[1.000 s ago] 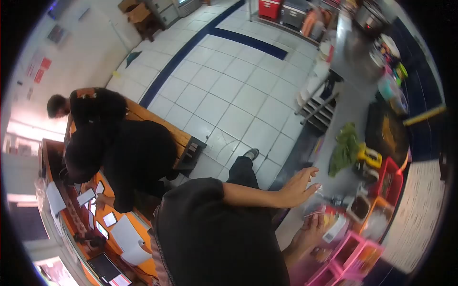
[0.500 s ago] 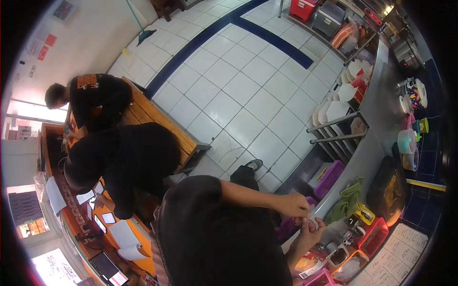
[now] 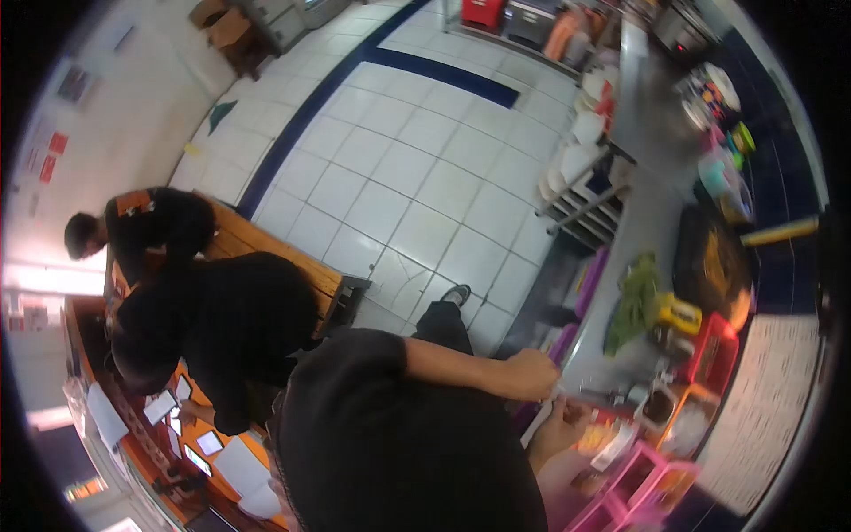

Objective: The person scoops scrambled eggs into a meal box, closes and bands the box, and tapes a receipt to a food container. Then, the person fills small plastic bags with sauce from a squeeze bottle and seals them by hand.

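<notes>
My left hand (image 3: 530,374) is closed, its fingers curled together at the edge of the metal counter (image 3: 587,350). Just below it in the view, my right hand (image 3: 558,434) is closed too, fingertips turned towards the left. A small pale or clear bit shows between them, too blurred to name. Close to my right hand lie a red and yellow packet (image 3: 598,436) and a pink plastic basket (image 3: 634,486). A crumpled green cloth (image 3: 633,301) rests on the counter beyond my left hand.
A red basket (image 3: 709,348), an orange-rimmed container (image 3: 688,426) and a yellow object (image 3: 679,313) stand along the counter. Behind them is a dark pan (image 3: 696,257). Two people in black (image 3: 230,319) (image 3: 164,230) lean over an orange table at left. A wooden bench (image 3: 266,253) stands beside them.
The camera view has swung, bringing more of the pink basket into sight. My hands stay close together, with the left fist more tightly curled. The person nearest me now has a phone raised.
</notes>
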Motion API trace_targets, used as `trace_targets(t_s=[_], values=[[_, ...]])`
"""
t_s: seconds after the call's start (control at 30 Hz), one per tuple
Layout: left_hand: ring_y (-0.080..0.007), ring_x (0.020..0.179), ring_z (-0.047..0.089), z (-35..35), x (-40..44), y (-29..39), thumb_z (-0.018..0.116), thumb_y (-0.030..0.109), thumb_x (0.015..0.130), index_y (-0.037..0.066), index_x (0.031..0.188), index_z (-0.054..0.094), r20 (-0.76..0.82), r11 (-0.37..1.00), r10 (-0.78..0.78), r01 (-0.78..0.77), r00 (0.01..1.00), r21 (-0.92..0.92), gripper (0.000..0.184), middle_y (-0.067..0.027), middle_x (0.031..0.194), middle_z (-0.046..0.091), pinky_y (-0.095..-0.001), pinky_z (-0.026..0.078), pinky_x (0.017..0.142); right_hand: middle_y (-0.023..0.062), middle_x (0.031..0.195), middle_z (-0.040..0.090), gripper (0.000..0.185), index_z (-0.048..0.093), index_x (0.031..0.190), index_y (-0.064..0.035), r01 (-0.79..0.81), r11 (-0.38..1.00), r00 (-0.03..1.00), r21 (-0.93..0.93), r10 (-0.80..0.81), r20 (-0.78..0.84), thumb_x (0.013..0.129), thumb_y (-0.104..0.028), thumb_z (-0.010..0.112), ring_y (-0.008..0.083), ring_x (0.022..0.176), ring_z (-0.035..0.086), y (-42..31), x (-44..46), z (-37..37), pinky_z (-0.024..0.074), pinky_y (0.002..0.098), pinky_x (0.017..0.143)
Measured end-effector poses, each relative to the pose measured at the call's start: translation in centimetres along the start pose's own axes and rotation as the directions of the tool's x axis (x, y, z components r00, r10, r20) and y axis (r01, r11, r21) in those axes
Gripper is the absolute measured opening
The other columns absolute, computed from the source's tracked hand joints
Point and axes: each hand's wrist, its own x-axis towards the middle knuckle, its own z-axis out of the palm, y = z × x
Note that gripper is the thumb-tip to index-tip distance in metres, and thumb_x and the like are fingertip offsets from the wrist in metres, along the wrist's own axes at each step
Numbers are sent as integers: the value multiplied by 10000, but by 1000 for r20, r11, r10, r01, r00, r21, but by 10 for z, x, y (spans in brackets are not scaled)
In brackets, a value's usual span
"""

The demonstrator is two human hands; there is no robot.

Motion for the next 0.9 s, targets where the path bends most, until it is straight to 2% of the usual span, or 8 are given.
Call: trace_targets(t_s=[0.1, 0.17, 0.3, 0.47, 0.57, 0.67, 0.8, 0.9], values=[[-403, 756, 696, 26, -17, 31, 637, 256, 756, 23, 769, 686, -24, 997, 3, -5, 1000, -71, 238, -214, 783, 691, -504, 554, 691, 62, 891, 603, 158, 605, 992, -34, -41, 990, 998, -132, 48, 50, 868, 22, 686, 154, 771, 591, 13, -26, -49, 478, 265, 720], [-396, 754, 662, 45, -23, 51, 607, 292, 831, 48, 822, 669, 133, 963, -51, 84, 990, -254, 252, -169, 743, 668, -492, 515, 681, 116, 916, 570, 124, 652, 916, -37, 385, 642, 922, -663, -235, 308, 843, -92, 735, 270, 826, 583, 11, -49, -83, 507, 379, 666], [-382, 705, 634, 72, -21, 84, 588, 306, 852, 64, 798, 665, 349, 958, 90, 15, 933, -286, 261, -150, 701, 644, -466, 490, 659, 161, 964, 567, 162, 672, 891, -62, 267, 631, 954, -729, -70, 290, 799, -161, 760, 331, 877, 572, 5, -102, -124, 502, 424, 647], [-331, 764, 621, 115, -29, 129, 577, 279, 864, 31, 763, 637, 553, 964, 190, -48, 811, -262, 274, -158, 789, 639, -455, 474, 711, 84, 774, 602, 198, 674, 768, -77, 554, 631, 832, -543, -403, 381, 847, -244, 745, 314, 693, 600, 10, -125, -184, 480, 389, 589], [-337, 813, 623, 156, -12, 118, 562, 233, 885, 0, 806, 618, 325, 748, 624, -424, 710, -510, 252, -184, 856, 641, -456, 472, 745, 83, 647, 585, 196, 685, 770, -63, 223, 666, 962, -712, -34, 270, 874, -223, 729, 332, 571, 579, 19, -134, -205, 479, 379, 570], [-361, 819, 641, 172, -2, 135, 537, 265, 911, -26, 867, 633, 542, 707, 668, -210, 510, -675, 310, -225, 867, 658, -444, 498, 743, 119, 652, 621, 191, 713, 862, -24, 62, 866, 993, -496, -4, 116, 934, -196, 675, 276, 537, 606, 44, -144, -220, 488, 363, 557], [-444, 740, 649, 176, 0, 199, 497, 384, 1013, 58, 1036, 554, 682, 924, 306, -378, 664, -47, 332, -206, 782, 660, -533, 499, 657, 125, 878, 713, 272, 675, 1162, -5, -418, 901, 892, 116, 383, 240, 1033, -212, 556, 119, 548, 584, 47, -162, -253, 516, 319, 541], [-382, 688, 677, 197, 4, 209, 581, 392, 983, 71, 1150, 564, 618, 856, 442, -512, 651, -73, 362, -174, 786, 686, -469, 507, 567, 147, 1037, 720, 460, 584, 1325, -23, -508, 804, 859, 308, 450, 244, 1056, -385, 489, 120, 528, 562, 43, -175, -291, 534, 296, 537]])
